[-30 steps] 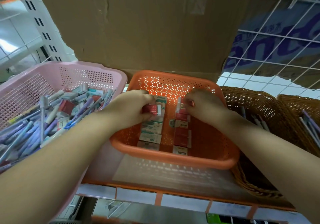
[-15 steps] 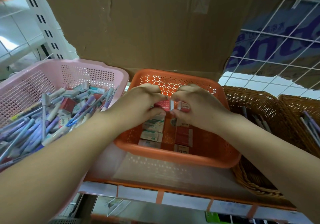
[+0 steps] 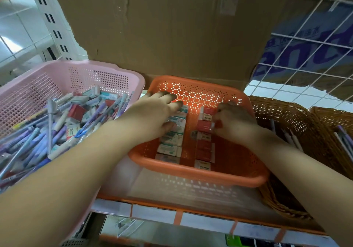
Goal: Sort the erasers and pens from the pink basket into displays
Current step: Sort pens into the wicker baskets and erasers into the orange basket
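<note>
1. The orange basket [image 3: 210,178] sits in the middle of the shelf [image 3: 172,191] and holds two rows of erasers, each running from the near wall to the far wall.
2. The teal-and-white erasers [image 3: 170,149] make the left row and the red erasers [image 3: 204,149] the right row. Each eraser lies flat with its long axis across the basket, and a bare strip of basket floor separates the rows.
3. The left hand [image 3: 152,116] lies on the far end of the teal row with its fingers straight and spread, pointing at the far wall. It grips nothing.
4. The right hand [image 3: 236,124] is curled beside the red row, with its fingertips clamped on the pinched eraser [image 3: 219,124]. This eraser is red and its white end faces the row. The fingers hide most of it.
5. The pink basket [image 3: 95,69] touches the orange one on the left. It holds a jumble of pens [image 3: 32,143] and loose erasers.
6. Most pens lie slanted from near left to far right. One grey pen [image 3: 50,124] points almost straight away.
7. The left forearm crosses the pink basket's near right corner.
8. To the right stands a wicker basket [image 3: 298,124], and beyond it a second wicker basket [image 3: 332,116]. Both hold pens.
9. A cardboard sheet [image 3: 172,27] stands behind the baskets, with a white wire grid [image 3: 315,42] to its right.
</note>
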